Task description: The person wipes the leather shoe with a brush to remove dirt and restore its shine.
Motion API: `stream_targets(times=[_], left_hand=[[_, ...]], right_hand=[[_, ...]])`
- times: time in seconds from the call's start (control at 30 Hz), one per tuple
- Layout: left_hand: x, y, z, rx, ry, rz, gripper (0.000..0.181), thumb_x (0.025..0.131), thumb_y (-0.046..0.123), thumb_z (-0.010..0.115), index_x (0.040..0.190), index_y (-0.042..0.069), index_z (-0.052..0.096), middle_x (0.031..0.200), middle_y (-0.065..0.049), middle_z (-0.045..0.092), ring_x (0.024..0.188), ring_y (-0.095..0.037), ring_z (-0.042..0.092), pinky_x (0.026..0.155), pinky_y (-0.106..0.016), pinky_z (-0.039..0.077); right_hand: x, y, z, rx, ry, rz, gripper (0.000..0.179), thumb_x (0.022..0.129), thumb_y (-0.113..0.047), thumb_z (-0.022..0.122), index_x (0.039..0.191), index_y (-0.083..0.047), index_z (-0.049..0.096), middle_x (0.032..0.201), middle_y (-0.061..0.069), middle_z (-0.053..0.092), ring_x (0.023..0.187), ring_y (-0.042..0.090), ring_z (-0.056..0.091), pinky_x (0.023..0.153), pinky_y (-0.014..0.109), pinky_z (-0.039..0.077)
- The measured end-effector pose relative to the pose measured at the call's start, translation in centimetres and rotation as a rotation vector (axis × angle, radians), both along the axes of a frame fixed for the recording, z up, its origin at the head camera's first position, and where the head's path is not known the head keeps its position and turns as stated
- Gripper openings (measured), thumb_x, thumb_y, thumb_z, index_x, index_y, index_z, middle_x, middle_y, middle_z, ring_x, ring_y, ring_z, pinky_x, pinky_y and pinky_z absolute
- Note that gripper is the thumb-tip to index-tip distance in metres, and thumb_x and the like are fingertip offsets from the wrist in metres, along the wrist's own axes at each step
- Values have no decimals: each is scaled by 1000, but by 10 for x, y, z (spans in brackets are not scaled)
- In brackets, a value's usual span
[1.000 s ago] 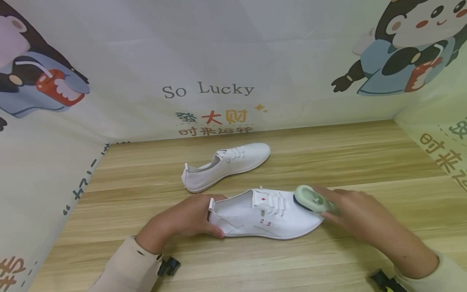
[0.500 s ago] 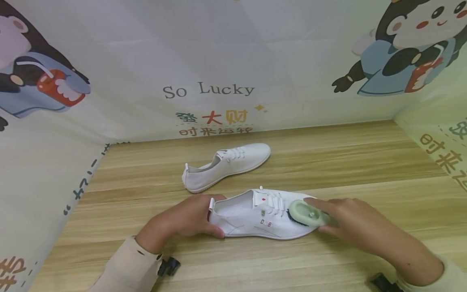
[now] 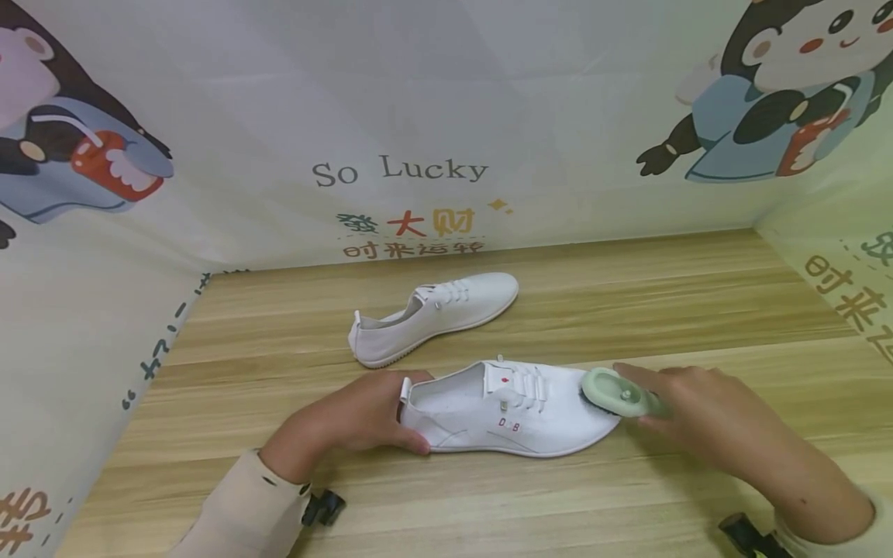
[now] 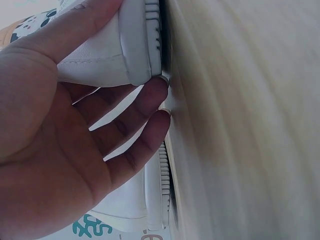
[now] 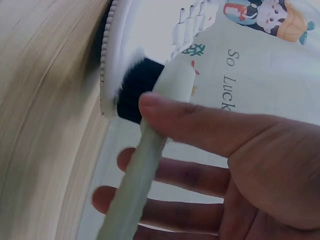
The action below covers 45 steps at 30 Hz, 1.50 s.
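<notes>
On the wooden tabletop (image 3: 460, 511), the near shoe (image 3: 512, 422) lies where it lay half a second ago, its heel between your left thumb and fingers and its toe reaching toward your right fingertips; the far shoe (image 3: 453, 318), also unmoved, rests beyond your left fingers. Your left hand (image 3: 366, 415) stays clamped round that heel, while your right hand (image 3: 701, 411) has drawn away from the laces, carrying the green brush (image 3: 614, 391), pinched between thumb and fingers, out to the toe. That suggests the brushing is now at the shoe's front end, the heel grip keeping it steady. From the head you see mainly the brush's pale back, just ahead of your right fingers; the right wrist view adds the dark bristles (image 5: 137, 87) against the toe, your thumb across the neck and two lower fingers spread apart behind the handle. The left wrist view alone shows fingers hidden behind the heel, two fingertips (image 4: 156, 92) by the sole's edge near the tabletop. You cannot tell how hard the bristles press.
</notes>
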State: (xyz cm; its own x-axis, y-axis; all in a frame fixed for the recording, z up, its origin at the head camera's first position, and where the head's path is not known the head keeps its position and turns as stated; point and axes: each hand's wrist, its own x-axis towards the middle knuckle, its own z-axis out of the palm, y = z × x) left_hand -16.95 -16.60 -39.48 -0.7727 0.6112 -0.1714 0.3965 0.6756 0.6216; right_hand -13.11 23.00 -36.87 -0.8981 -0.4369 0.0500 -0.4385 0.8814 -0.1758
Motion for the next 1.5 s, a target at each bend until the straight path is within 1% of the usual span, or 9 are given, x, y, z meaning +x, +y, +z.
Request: stream_targets(times=[0.17, 0.33, 0.53, 0.67, 0.93, 1.1, 1.23, 1.37, 1.5], left_hand=[[1, 0, 0, 4, -9, 3, 51, 70, 31, 91, 113, 22, 64, 94, 15, 65, 85, -6, 58, 80, -25, 47], [0, 0, 1, 7, -7, 4, 52, 70, 30, 91, 113, 22, 64, 95, 15, 65, 86, -7, 58, 81, -25, 47], [1, 0, 0, 10, -10, 4, 52, 70, 30, 91, 115, 21, 64, 96, 15, 66, 87, -7, 58, 83, -26, 47], [1, 0, 0, 7, -8, 3, 52, 71, 30, 91, 115, 21, 64, 97, 15, 66, 87, -7, 58, 83, -26, 47], [0, 0, 0, -3, 4, -2, 54, 71, 31, 91, 117, 21, 64, 99, 15, 65, 89, -7, 58, 85, -27, 47], [1, 0, 0, 0, -2, -3, 53, 71, 31, 91, 116, 21, 64, 98, 15, 65, 89, -7, 58, 85, -27, 47], [1, 0, 0, 3, -9, -3, 53, 71, 31, 91, 115, 21, 64, 97, 15, 65, 88, -7, 58, 84, -27, 47], [1, 0, 0, 3, -13, -2, 52, 71, 32, 90, 115, 21, 63, 97, 14, 65, 88, -7, 58, 83, -27, 47], [1, 0, -1, 3, -14, -4, 52, 71, 32, 90, 115, 21, 63, 97, 15, 65, 88, -7, 58, 83, -27, 47]], right_hand=[[-3, -4, -3, -12, 86, -6, 63, 80, -22, 84, 137, -10, 60, 96, 16, 74, 77, 25, 69, 62, 43, 55], [-5, -12, -6, -55, 122, -10, 65, 81, -23, 83, 140, -11, 57, 100, 19, 74, 81, 31, 71, 67, 47, 57], [-1, -21, -9, -57, 142, 9, 66, 80, -25, 84, 140, -12, 58, 100, 18, 75, 77, 28, 71, 63, 44, 57], [3, -24, -9, -52, 123, 16, 66, 80, -27, 84, 139, -12, 59, 100, 15, 75, 79, 26, 72, 64, 43, 57], [10, -22, -7, -67, 69, 81, 60, 78, -29, 86, 133, -15, 65, 102, 12, 76, 88, 27, 73, 72, 44, 59], [10, -16, -5, -42, 14, 90, 59, 76, -27, 87, 130, -16, 67, 103, 6, 76, 87, 19, 71, 69, 41, 57], [8, -10, -3, -28, -24, 78, 60, 75, -28, 87, 131, -19, 67, 101, 2, 76, 75, 8, 62, 61, 35, 51], [5, -3, -1, -15, -73, 47, 61, 75, -26, 87, 132, -17, 66, 100, 3, 76, 69, 7, 52, 58, 32, 46], [2, 1, 1, -1, -103, 6, 64, 76, -23, 87, 135, -13, 63, 103, 8, 76, 75, 11, 60, 64, 37, 52]])
